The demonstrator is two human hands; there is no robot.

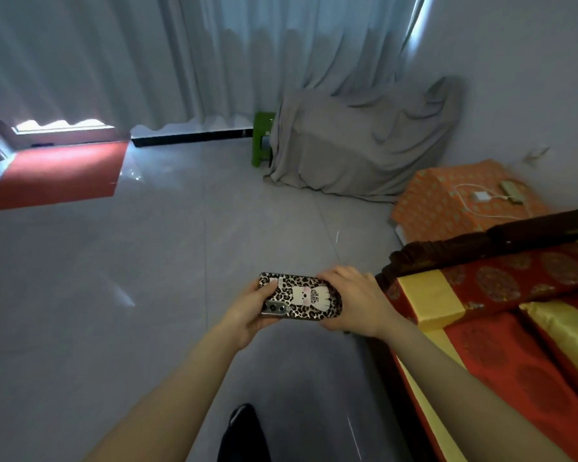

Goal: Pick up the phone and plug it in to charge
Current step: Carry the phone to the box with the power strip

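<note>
You hold the phone (301, 300) sideways in both hands above the grey tiled floor (167, 248), its back facing up toward you. The leopard-print case shows a pale cartoon figure in the middle and the camera bump sits at the left end, near your left thumb. Your left hand (247, 315) cups that camera end, thumb laid across the top of the case and the fingers wrapped under it. Your right hand (354, 301) closes over the other end, fingers curled across the far edge and the palm against the near one, so the phone is gripped at both ends and touches nothing else.

Just right of your right hand is the dark carved wooden frame (447, 248) of a seat with red and yellow cushions (501, 328). Beyond it, well apart from the phone, stands a low surface under an orange patterned cloth (447, 201) against the wall. On that cloth lie a white charger block (480, 196), its white cable (464, 201) looping out over the cloth, and a power strip (512, 192) just beside the block. Whether the block is plugged into the strip you cannot tell from here. Farther back a grey sheet covers some furniture (357, 145), with a green stool (261, 141) at its left side
</note>
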